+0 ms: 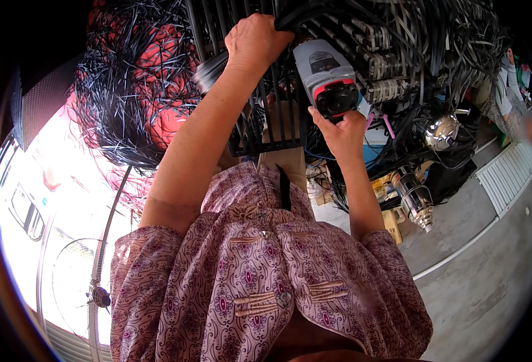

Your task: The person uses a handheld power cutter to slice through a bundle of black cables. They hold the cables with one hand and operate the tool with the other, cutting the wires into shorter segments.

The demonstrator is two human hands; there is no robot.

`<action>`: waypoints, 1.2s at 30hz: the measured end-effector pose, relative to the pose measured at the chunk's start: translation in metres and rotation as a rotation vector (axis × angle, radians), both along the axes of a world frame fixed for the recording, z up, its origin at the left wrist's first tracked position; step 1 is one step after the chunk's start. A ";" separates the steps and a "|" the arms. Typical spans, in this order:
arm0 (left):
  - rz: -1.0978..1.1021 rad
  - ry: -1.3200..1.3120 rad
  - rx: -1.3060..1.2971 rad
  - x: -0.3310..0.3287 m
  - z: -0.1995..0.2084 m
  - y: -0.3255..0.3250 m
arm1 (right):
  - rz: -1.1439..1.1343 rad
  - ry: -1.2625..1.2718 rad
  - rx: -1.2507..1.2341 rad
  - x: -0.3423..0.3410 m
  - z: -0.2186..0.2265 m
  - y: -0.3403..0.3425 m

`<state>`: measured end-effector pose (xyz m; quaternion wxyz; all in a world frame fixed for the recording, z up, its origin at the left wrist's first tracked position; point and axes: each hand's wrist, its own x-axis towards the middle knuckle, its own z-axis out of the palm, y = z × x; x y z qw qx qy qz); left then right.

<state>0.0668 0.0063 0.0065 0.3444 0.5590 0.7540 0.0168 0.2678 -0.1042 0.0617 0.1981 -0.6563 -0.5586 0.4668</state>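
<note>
The left hand [255, 41] is clutching black strapping [287, 19], the right hand [343, 133] is gripping the grey power tool [323, 65] beside it, and a loose grip could be letting it strike knuckles.

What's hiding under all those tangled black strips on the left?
Something red peeks through gaps in the tangled black strips. They cover the rest, so I can't tell what it is.
</note>
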 end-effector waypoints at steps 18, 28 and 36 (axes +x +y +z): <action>-0.029 -0.017 0.010 -0.002 0.000 -0.002 | -0.015 -0.075 0.010 -0.005 -0.007 -0.001; -0.074 -0.177 0.108 -0.026 -0.012 -0.004 | -0.158 0.051 -0.026 -0.001 -0.018 -0.012; 0.276 -0.930 0.268 -0.045 -0.033 -0.019 | -0.504 0.217 -0.255 0.022 -0.016 -0.040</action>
